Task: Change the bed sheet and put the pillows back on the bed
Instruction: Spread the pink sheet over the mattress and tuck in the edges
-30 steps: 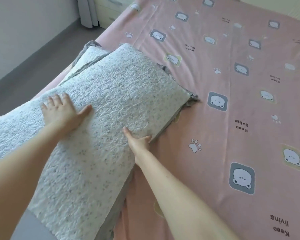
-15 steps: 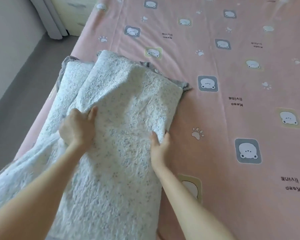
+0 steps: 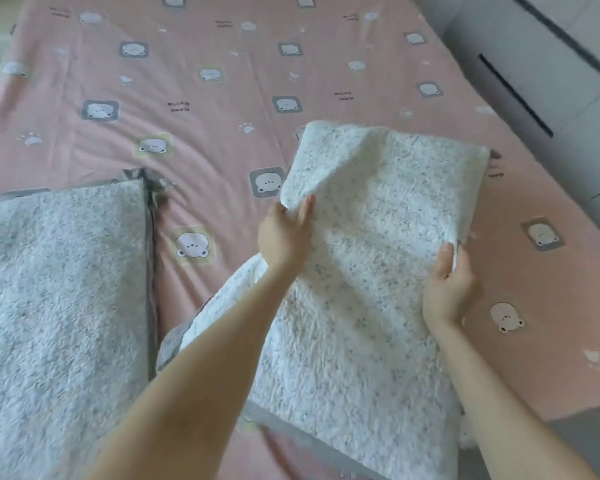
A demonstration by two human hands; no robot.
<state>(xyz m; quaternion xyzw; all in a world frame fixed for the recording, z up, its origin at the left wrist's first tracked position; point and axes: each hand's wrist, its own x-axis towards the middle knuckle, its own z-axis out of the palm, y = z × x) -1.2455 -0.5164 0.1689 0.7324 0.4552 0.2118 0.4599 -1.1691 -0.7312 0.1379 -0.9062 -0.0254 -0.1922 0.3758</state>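
A pink bed sheet (image 3: pixel 222 98) printed with bears and paw marks covers the bed. Two white speckled pillows with grey trim are on it. One pillow (image 3: pixel 59 289) lies flat at the left. The other pillow (image 3: pixel 371 254) is at the right, its far end lifted off the sheet. My left hand (image 3: pixel 284 233) grips its left edge, thumb on top. My right hand (image 3: pixel 447 289) pinches its right edge.
A grey-white cabinet or wall panel (image 3: pixel 548 64) with dark grooves runs along the bed's right side. The bed's near right corner (image 3: pixel 534 410) drops to a grey floor. Open pink sheet stretches between and beyond the pillows.
The two pillows were stacked at the bed's left edge. I have carried the top one to the right, and the view has swung right with it.
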